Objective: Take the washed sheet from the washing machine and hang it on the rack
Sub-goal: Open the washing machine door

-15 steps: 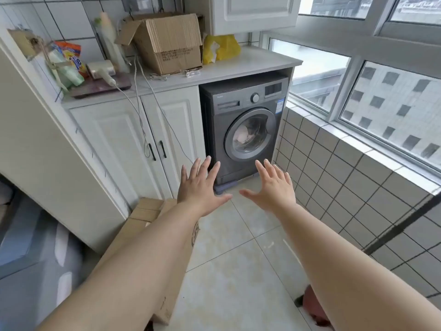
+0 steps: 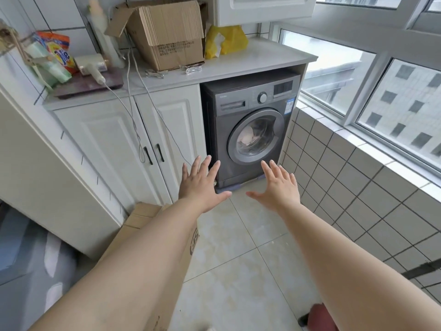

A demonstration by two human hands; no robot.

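With left hand (image 2: 200, 185) and right hand (image 2: 278, 187) spread and empty, the sheet (image 2: 249, 137) ahead, behind the washing machine (image 2: 238, 111) door, likely handles limp and damp-heavy; gather a bunched fold.

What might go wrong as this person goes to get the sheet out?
The washing machine door is shut, so it must be opened first. Loose cables hang beside the machine and could snag an arm. A wet sheet pulled out low may drag on the floor.
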